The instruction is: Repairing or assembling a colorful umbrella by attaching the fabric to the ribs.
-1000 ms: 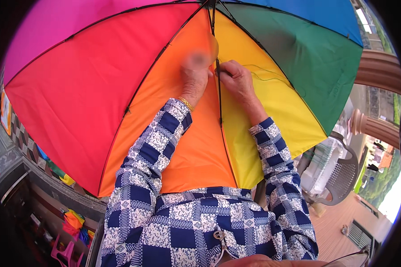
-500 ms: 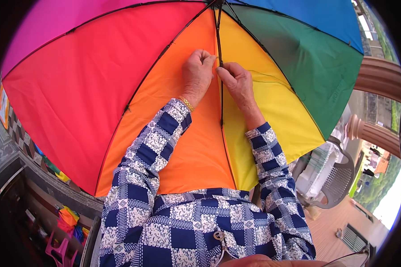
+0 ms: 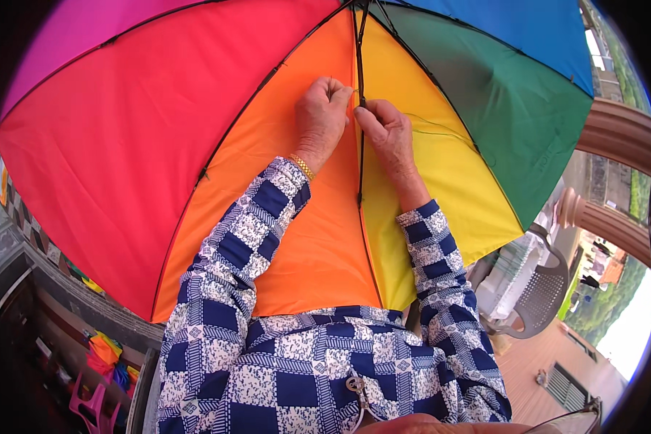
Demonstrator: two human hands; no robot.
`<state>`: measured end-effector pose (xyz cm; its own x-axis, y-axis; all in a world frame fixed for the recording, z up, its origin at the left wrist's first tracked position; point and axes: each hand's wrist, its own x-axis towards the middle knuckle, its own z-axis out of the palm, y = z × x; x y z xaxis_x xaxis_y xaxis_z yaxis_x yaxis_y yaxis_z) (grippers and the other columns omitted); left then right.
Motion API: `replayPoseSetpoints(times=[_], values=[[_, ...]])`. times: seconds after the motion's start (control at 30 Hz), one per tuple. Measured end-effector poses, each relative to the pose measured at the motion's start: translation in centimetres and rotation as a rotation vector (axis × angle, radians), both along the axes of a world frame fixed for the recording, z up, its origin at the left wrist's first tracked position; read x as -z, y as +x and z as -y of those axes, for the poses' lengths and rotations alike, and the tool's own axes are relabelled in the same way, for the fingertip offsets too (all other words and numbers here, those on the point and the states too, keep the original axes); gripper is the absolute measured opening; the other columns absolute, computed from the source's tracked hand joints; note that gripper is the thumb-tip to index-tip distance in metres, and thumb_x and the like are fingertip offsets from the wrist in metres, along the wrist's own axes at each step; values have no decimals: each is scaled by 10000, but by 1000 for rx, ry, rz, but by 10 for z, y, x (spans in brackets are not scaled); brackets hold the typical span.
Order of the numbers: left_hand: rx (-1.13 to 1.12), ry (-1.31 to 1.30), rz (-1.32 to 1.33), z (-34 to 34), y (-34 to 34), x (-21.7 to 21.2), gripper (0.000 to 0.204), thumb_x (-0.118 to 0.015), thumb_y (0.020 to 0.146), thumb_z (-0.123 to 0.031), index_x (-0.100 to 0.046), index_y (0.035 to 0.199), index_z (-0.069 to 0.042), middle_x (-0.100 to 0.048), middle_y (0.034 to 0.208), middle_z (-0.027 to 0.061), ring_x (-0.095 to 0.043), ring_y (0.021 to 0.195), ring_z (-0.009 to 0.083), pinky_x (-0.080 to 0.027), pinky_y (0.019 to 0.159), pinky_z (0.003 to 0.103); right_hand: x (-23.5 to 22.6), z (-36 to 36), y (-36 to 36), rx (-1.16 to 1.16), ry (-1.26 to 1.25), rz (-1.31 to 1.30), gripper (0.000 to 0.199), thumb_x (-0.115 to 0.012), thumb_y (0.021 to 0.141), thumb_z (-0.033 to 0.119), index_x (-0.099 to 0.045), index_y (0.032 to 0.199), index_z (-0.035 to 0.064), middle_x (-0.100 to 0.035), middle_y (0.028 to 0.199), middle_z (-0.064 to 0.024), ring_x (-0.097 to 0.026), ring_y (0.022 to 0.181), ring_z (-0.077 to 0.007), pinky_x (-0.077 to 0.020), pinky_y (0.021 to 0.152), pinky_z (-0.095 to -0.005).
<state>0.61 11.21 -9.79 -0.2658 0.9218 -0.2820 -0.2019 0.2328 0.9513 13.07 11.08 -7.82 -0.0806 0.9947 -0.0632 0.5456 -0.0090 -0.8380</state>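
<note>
An open rainbow umbrella (image 3: pixel 195 130) fills most of the view, seen from inside, with pink, red, orange, yellow, green and blue panels and thin black ribs. My left hand (image 3: pixel 322 116) is closed against the orange panel, pinching at the black rib (image 3: pixel 360 145) between the orange and yellow panels. My right hand (image 3: pixel 387 130) pinches the same rib from the yellow side, fingertips touching the left hand's. Whether a thread or needle is between the fingers is too small to tell. Both forearms wear blue and white patterned sleeves, and a gold bangle sits on the left wrist.
A grey plastic chair (image 3: pixel 539 293) stands at the lower right on a wooden deck. Stone balusters (image 3: pixel 600 217) and green hills lie beyond it. Colourful items and a pink plastic piece (image 3: pixel 94 405) sit on dark shelving at the lower left.
The umbrella and both hands have shifted slightly lower in the view. The hands have drawn closer together at the rib. Their grip looks unchanged.
</note>
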Motion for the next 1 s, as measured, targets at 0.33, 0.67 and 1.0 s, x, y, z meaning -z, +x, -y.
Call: replayPoseSetpoints(times=[0.33,0.67,1.0], values=[[-1,96,-250,-6,4,9,154,-612,825,-124,-539,737,-21,-537,622,-10,-500,486,60,-442,460,237,-2,1,-5,-15,20,1,209,-632,761,194,-618,786,-13,-550,608,-80,-517,548,-129,-425,533,-273],[44,-41,120,-8,-4,0,164,-635,797,-156,-572,728,-21,-575,618,20,-545,517,99,-442,470,252,-4,-4,7,-185,160,41,190,-658,757,202,-630,764,14,-564,665,-102,-564,608,-226,-445,559,-319],[27,-3,46,-3,-3,5,155,-647,800,-140,-578,737,-17,-579,627,16,-504,442,73,-412,432,214,-9,-21,-1,-204,566,373,49,-600,751,81,-628,791,80,-537,762,-83,-566,709,-277,-471,596,-380]])
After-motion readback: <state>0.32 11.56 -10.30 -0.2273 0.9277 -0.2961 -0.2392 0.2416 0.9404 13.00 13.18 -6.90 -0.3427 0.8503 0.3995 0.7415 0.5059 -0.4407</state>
